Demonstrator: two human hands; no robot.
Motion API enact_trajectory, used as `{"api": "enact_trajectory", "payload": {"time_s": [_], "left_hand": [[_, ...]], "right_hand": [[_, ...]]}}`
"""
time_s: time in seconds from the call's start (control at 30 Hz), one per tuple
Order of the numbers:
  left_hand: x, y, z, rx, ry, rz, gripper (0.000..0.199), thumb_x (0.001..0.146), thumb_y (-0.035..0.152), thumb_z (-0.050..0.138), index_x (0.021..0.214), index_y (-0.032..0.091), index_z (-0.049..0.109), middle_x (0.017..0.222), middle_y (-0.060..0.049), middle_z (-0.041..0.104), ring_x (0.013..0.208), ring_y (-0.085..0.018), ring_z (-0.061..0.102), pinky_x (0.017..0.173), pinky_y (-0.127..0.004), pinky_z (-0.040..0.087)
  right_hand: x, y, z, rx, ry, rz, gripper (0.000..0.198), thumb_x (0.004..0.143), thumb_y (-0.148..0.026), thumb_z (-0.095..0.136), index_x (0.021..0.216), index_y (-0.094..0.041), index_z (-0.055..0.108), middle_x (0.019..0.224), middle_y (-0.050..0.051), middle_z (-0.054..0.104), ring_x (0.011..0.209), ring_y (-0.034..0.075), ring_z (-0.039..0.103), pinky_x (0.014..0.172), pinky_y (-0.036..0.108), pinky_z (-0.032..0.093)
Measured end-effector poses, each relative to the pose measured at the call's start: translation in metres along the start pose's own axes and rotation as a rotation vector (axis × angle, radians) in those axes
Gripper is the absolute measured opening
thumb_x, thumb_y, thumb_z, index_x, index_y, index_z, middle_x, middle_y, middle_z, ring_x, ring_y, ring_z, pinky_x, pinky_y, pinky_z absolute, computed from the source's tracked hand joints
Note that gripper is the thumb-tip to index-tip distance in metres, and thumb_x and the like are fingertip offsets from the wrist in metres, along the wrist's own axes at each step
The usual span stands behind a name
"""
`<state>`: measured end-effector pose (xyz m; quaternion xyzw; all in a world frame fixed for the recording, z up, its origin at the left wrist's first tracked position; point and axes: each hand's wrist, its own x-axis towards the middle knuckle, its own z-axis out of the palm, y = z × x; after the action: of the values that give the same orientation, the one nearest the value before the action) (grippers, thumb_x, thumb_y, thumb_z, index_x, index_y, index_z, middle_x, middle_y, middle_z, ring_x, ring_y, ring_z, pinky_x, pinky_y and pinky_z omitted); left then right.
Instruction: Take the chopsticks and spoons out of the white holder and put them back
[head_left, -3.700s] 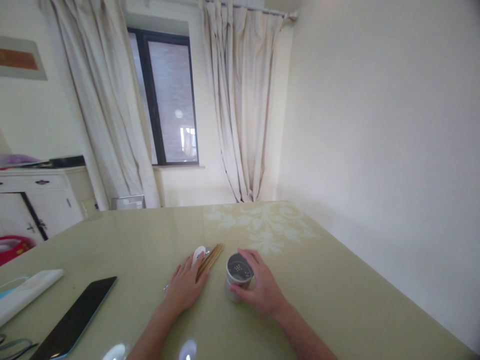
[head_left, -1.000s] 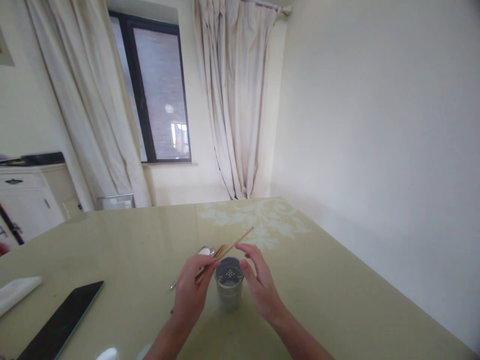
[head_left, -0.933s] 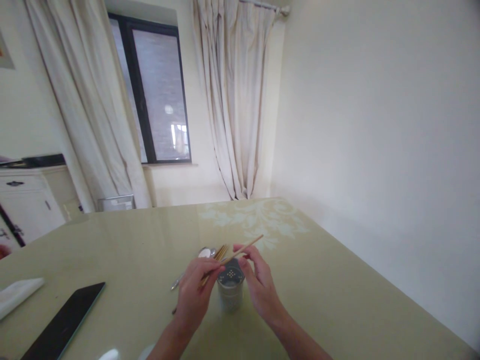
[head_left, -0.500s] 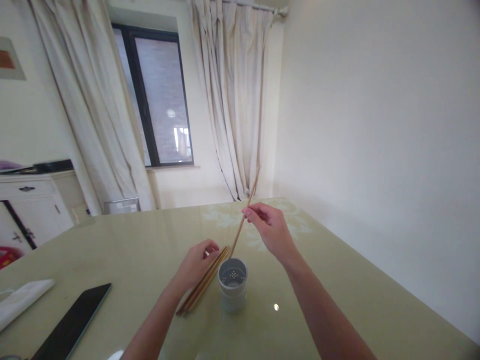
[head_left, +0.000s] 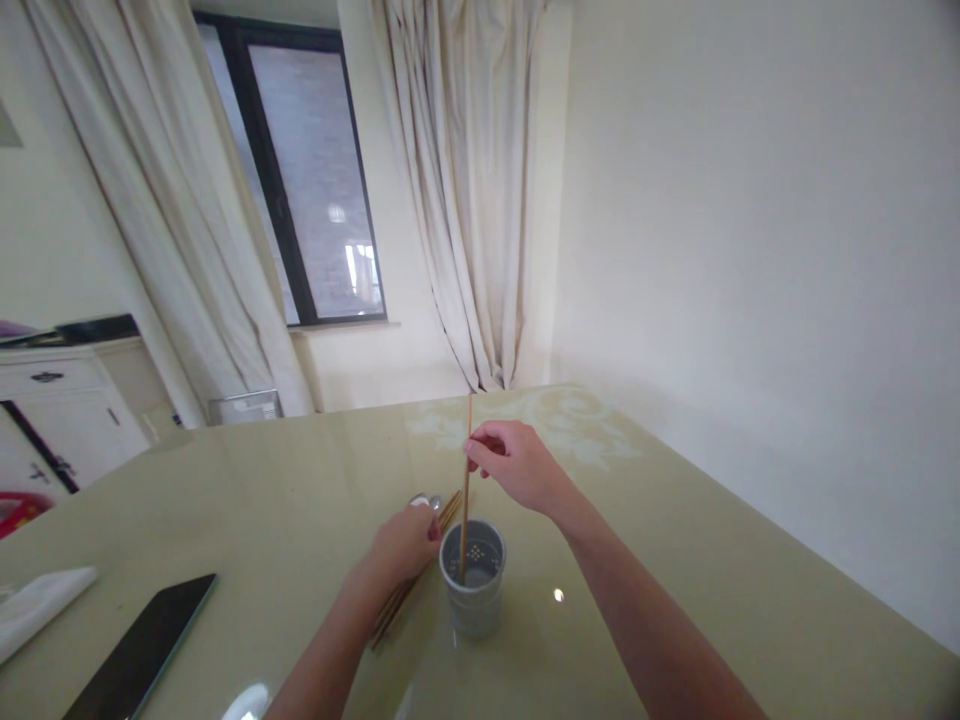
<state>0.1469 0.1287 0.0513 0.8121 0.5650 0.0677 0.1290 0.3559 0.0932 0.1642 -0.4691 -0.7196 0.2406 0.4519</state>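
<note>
A wooden chopstick (head_left: 465, 497) stands nearly upright, its lower end inside a grey cup (head_left: 475, 605) with small holes in its bottom. My right hand (head_left: 512, 460) pinches that chopstick above the rim. Left of the cup, several more chopsticks (head_left: 391, 612) lie in a slanting bundle on the table. My left hand (head_left: 407, 545) is curled over this bundle, fingertips close to the cup's rim; what they grip is hidden. Beyond it show the shiny bowls of two spoons (head_left: 419, 499).
The glossy greenish table (head_left: 645, 610) meets the wall (head_left: 750, 250) on the right. A dark flat tablet-like object (head_left: 146, 645) and a white object (head_left: 45, 605) lie at the left. A shiny pale round object (head_left: 246, 703) shows at the front edge.
My right hand has moved left and turned the chopstick more upright, its lower end now inside the cup. My left hand has come nearer the cup, and the spoons have come into sight.
</note>
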Motion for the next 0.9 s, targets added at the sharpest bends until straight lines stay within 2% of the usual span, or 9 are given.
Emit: {"api": "enact_trajectory", "payload": {"time_s": [0.13, 0.23, 0.33, 0.5, 0.6, 0.63, 0.7, 0.8, 0.9], "left_hand": [[0.001, 0.004, -0.003, 0.002, -0.001, 0.037, 0.010, 0.080, 0.031, 0.064, 0.081, 0.022, 0.068, 0.092, -0.010, 0.074, 0.081, -0.026, 0.070, 0.065, -0.030, 0.042], [0.002, 0.004, -0.012, -0.063, -0.014, 0.082, 0.016, 0.080, 0.035, 0.064, 0.073, 0.021, 0.068, 0.083, -0.008, 0.074, 0.075, -0.024, 0.068, 0.062, -0.030, 0.039], [0.003, 0.001, -0.029, -0.256, 0.023, 0.116, 0.023, 0.082, 0.038, 0.058, 0.071, 0.020, 0.067, 0.073, -0.005, 0.074, 0.071, -0.023, 0.067, 0.062, -0.030, 0.040], [-0.002, 0.006, -0.063, -0.694, 0.184, 0.185, 0.030, 0.087, 0.048, 0.060, 0.084, 0.019, 0.064, 0.075, -0.005, 0.077, 0.068, -0.019, 0.068, 0.062, -0.028, 0.047], [-0.011, 0.020, -0.078, -0.866, 0.319, 0.235, 0.035, 0.087, 0.053, 0.065, 0.090, 0.019, 0.065, 0.076, -0.003, 0.075, 0.068, -0.017, 0.067, 0.060, -0.025, 0.048], [-0.015, 0.025, -0.082, -0.902, 0.354, 0.252, 0.035, 0.087, 0.053, 0.066, 0.091, 0.019, 0.066, 0.077, -0.003, 0.075, 0.069, -0.016, 0.067, 0.060, -0.024, 0.049], [-0.023, 0.035, -0.089, -0.948, 0.383, 0.301, 0.033, 0.087, 0.051, 0.069, 0.091, 0.019, 0.067, 0.079, -0.002, 0.075, 0.070, -0.015, 0.067, 0.061, -0.023, 0.050], [-0.032, 0.047, -0.095, -0.969, 0.348, 0.383, 0.028, 0.086, 0.045, 0.074, 0.090, 0.018, 0.070, 0.082, -0.003, 0.076, 0.074, -0.015, 0.068, 0.066, -0.024, 0.052], [-0.036, 0.049, -0.099, -0.928, 0.334, 0.403, 0.026, 0.090, 0.045, 0.069, 0.091, 0.019, 0.071, 0.081, -0.002, 0.074, 0.072, -0.015, 0.066, 0.065, -0.024, 0.050]], "right_hand": [[-0.004, 0.002, 0.003, -0.125, -0.087, 0.001, 0.026, 0.093, -0.023, 0.063, 0.070, -0.018, 0.075, 0.066, 0.001, 0.075, 0.058, 0.014, 0.064, 0.057, 0.024, 0.042], [-0.006, 0.004, 0.003, -0.196, -0.157, 0.040, 0.032, 0.092, -0.022, 0.064, 0.061, -0.019, 0.073, 0.059, 0.001, 0.073, 0.053, 0.013, 0.061, 0.054, 0.024, 0.038], [-0.006, 0.005, 0.005, -0.279, -0.223, 0.068, 0.039, 0.094, -0.022, 0.063, 0.055, -0.019, 0.070, 0.056, 0.000, 0.072, 0.049, 0.012, 0.058, 0.053, 0.025, 0.036], [-0.008, 0.004, 0.008, -0.347, -0.290, 0.141, 0.038, 0.094, -0.025, 0.067, 0.057, -0.020, 0.072, 0.055, 0.000, 0.071, 0.047, 0.012, 0.057, 0.050, 0.026, 0.033], [-0.009, -0.004, 0.004, -0.388, -0.208, 0.155, 0.044, 0.095, -0.032, 0.071, 0.053, -0.019, 0.069, 0.051, 0.001, 0.067, 0.048, 0.013, 0.056, 0.052, 0.027, 0.033], [-0.009, -0.008, 0.002, -0.370, -0.151, 0.121, 0.044, 0.096, -0.035, 0.071, 0.055, -0.019, 0.069, 0.052, 0.001, 0.066, 0.050, 0.014, 0.057, 0.054, 0.027, 0.035], [-0.010, -0.017, -0.002, -0.243, -0.049, 0.008, 0.033, 0.098, -0.036, 0.069, 0.070, -0.019, 0.075, 0.061, 0.000, 0.070, 0.057, 0.014, 0.060, 0.058, 0.027, 0.039], [-0.012, -0.030, -0.005, 0.056, -0.002, -0.122, 0.021, 0.102, -0.033, 0.062, 0.097, -0.019, 0.076, 0.079, 0.000, 0.074, 0.067, 0.013, 0.063, 0.063, 0.024, 0.046], [-0.015, -0.038, -0.006, 0.179, 0.009, -0.134, 0.022, 0.103, -0.031, 0.058, 0.093, -0.017, 0.073, 0.081, 0.001, 0.072, 0.068, 0.013, 0.063, 0.065, 0.023, 0.048]]}}
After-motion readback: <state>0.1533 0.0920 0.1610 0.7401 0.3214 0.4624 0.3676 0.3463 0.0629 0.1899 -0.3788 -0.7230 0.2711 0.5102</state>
